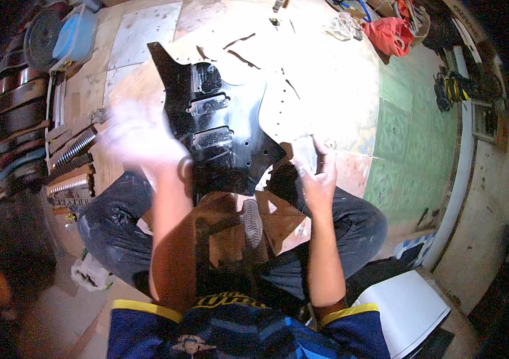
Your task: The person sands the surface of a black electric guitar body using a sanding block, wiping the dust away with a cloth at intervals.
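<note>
A glossy black electric guitar body lies in front of my crossed legs, with pickup cavities cut through its middle and a long horn pointing to the far left. My left hand is over or just beside its left edge, smeared by motion and washed out by light, so its fingers do not show. Right of the body's near corner, my right hand is closed round a pale, flat, whitish block. What the block is made of I cannot make out.
Coil springs and metal parts lie at the left, below a blue plastic container. A red bag is at the far right, near green floor tiles. Dark cables lie beyond those tiles. A white box stands near right.
</note>
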A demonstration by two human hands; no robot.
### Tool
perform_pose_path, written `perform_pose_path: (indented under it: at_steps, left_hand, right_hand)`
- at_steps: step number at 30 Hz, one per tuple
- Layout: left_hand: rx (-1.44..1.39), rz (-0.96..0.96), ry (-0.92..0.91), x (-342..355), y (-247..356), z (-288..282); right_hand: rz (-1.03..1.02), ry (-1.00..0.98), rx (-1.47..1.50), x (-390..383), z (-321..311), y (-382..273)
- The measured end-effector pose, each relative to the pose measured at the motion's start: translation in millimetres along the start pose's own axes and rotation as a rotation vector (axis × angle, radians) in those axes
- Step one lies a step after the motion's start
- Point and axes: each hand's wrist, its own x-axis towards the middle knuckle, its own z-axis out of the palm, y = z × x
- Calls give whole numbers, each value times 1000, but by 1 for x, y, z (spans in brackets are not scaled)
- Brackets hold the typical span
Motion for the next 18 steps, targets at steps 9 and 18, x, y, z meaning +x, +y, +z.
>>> perform_pose_path:
  at_steps: [9,18]
  left_hand:
    - [655,244,-951,-48,35,0]
    - [550,47,-136,-11,3,-68]
  right_hand:
    - [37,90,-36,8,-9,15]
    - [433,-199,500,20,14,15]
